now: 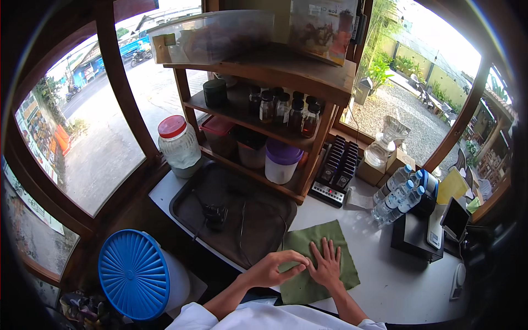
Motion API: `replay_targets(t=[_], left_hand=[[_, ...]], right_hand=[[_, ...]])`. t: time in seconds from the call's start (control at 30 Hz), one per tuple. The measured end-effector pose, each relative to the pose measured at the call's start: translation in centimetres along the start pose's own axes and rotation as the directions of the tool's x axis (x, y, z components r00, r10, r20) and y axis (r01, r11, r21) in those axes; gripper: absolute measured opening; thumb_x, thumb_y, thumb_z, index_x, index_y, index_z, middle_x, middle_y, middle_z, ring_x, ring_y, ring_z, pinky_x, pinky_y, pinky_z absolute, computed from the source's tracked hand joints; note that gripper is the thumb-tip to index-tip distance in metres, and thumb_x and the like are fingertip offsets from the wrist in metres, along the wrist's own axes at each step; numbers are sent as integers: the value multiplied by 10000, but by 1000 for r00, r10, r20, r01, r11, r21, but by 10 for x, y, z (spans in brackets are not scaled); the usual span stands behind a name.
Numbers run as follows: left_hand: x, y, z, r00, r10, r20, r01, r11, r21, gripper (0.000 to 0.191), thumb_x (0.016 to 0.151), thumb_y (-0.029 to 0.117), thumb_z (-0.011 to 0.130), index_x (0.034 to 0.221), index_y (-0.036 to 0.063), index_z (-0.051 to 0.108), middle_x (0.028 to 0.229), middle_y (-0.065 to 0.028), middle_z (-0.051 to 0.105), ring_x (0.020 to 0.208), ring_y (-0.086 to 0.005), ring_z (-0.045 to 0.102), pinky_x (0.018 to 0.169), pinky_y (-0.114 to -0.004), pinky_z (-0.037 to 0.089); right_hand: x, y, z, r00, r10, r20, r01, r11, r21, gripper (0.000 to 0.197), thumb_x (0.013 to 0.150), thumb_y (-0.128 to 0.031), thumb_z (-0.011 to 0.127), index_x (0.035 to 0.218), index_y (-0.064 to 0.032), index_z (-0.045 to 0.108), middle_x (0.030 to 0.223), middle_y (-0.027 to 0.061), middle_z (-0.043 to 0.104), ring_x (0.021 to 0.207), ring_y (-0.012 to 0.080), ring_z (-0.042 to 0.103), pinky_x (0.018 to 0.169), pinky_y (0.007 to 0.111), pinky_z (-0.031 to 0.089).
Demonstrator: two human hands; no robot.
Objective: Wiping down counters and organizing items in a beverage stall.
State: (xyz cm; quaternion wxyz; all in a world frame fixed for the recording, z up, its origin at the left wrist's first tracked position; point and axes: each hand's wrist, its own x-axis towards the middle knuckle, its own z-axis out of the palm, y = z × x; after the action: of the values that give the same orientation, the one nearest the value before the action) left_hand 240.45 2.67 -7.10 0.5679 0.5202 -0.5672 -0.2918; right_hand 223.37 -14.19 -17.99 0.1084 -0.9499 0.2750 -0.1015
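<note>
A green cloth [344, 247] lies spread on the white counter [387, 284] in front of me, close to its edge. My right hand [327, 266] rests flat on the cloth with its fingers spread. Over the cloth's left part, my left hand [274, 267] curves its index finger and thumb toward my right thumb. Their tips come close to each other there, and whether anything small is between them cannot be made out. Left of the cloth sits a dark brown tray [264, 231] holding a black object [215, 215] and a thin cord.
Behind the tray stands a wooden shelf [255, 128] with bottles and tubs. A red-lidded jar [179, 144] is at its left. Rightward are a rack of pagers [336, 169], water bottles [398, 196], a black box [412, 237] and a tablet [456, 216]. A blue-lidded bin [134, 274] stands lower left.
</note>
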Motion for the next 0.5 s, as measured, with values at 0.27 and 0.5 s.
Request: replay_targets(t=[0.27,0.5], left_hand=[[56,89,-153,942,260,-211,-170,914,368,165,874,101,710,1017,26,675,940,-74,709,901,-187,702,807,-296,537],[172,27,-276,880,257,-400,3,837,547,337,896,177,694,1174,18,588,1023,-80,678,949,-160,680,845,-296,539]], right_hand=[[13,2,12,915,251,-317,-234,968,91,464,886,-234,641,1320,-123,518,1460,194,357,1431,413,223,1155,597,118],[70,-61,-73,828,30,-560,137,958,253,282,813,-8,678,1084,-65,630,1213,160,585,1202,354,533,994,454,429]])
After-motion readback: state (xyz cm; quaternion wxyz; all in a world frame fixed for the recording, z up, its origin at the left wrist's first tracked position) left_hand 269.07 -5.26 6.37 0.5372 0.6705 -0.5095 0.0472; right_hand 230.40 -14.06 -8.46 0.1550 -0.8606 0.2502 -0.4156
